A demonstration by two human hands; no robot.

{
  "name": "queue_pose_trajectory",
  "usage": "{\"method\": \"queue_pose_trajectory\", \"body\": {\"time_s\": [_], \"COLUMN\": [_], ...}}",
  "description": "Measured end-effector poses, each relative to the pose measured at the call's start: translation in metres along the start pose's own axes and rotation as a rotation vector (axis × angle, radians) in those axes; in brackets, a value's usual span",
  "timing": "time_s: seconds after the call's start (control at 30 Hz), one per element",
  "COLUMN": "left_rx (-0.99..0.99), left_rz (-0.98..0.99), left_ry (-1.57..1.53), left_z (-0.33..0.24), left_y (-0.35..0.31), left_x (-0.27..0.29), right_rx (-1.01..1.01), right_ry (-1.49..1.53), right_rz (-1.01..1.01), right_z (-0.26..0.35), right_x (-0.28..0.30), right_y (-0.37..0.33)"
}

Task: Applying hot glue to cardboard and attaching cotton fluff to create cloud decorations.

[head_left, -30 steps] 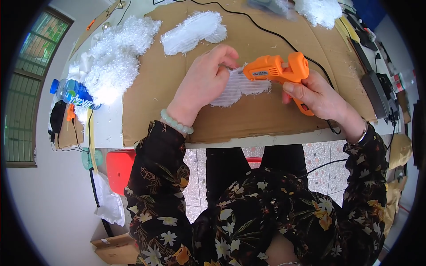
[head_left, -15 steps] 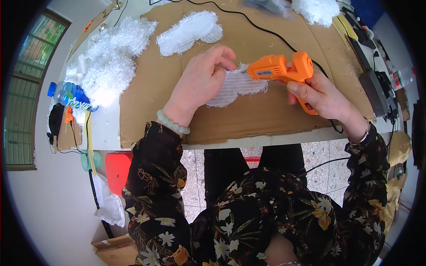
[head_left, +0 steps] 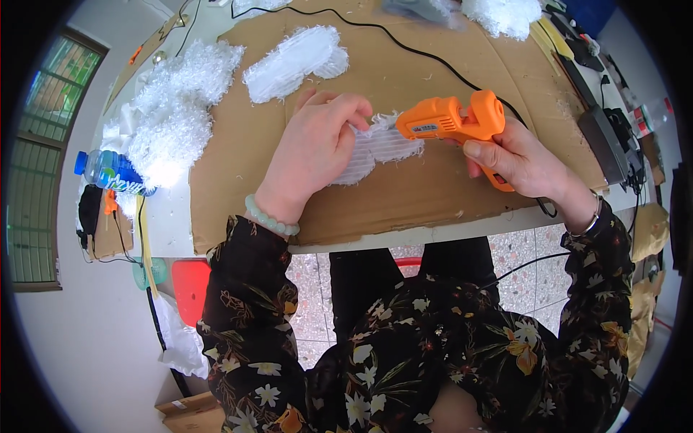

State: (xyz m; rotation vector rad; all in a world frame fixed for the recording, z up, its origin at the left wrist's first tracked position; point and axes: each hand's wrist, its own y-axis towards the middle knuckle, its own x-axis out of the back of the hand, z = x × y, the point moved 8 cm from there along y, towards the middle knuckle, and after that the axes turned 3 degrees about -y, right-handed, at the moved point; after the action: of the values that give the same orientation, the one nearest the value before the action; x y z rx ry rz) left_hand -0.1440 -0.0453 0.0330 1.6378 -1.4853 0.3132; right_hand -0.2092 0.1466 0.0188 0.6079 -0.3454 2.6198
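Observation:
My right hand [head_left: 530,160] is wrapped round the handle of an orange hot glue gun [head_left: 433,119], which points left. Under its nozzle lies a white ribbed piece of fabric [head_left: 393,146] with frayed edges, flat on brown cardboard; whether the tip touches it I cannot tell. Over the left part of that piece, my left hand [head_left: 310,148] is closed, thumb and fingertips pinching a bit of its white frayed edge. Beyond my left hand rests a second white piece [head_left: 292,63] with fringed edges.
A heap of white shaggy material [head_left: 173,108] and a blue-labelled bottle [head_left: 112,172] sit at the left. The gun's black cable [head_left: 426,50] crosses the cardboard [head_left: 433,198]. More white fluff [head_left: 505,16] lies at the far right, near a black power adapter [head_left: 603,144].
The view has shifted slightly. My left fingers have come together at the fabric's edge. The glue gun's nozzle has drawn back slightly to the right relative to the fabric.

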Motion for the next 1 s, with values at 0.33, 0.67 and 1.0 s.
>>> {"method": "queue_pose_trajectory", "body": {"time_s": [0.33,0.67,1.0], "left_rx": [-0.026,-0.064,-0.074], "left_rz": [-0.005,0.009,0.037], "left_ry": [0.103,0.005,0.055], "left_z": [-0.008,-0.01,-0.013], "left_y": [-0.002,0.004,0.001], "left_x": [0.003,-0.014,-0.016], "right_rx": [-0.032,-0.095,-0.057], "right_ry": [-0.008,0.004,0.002], "right_rz": [0.007,0.005,-0.036], "right_z": [-0.004,-0.014,-0.018], "right_x": [0.0,0.004,0.007], "right_y": [-0.001,-0.004,-0.008]}}
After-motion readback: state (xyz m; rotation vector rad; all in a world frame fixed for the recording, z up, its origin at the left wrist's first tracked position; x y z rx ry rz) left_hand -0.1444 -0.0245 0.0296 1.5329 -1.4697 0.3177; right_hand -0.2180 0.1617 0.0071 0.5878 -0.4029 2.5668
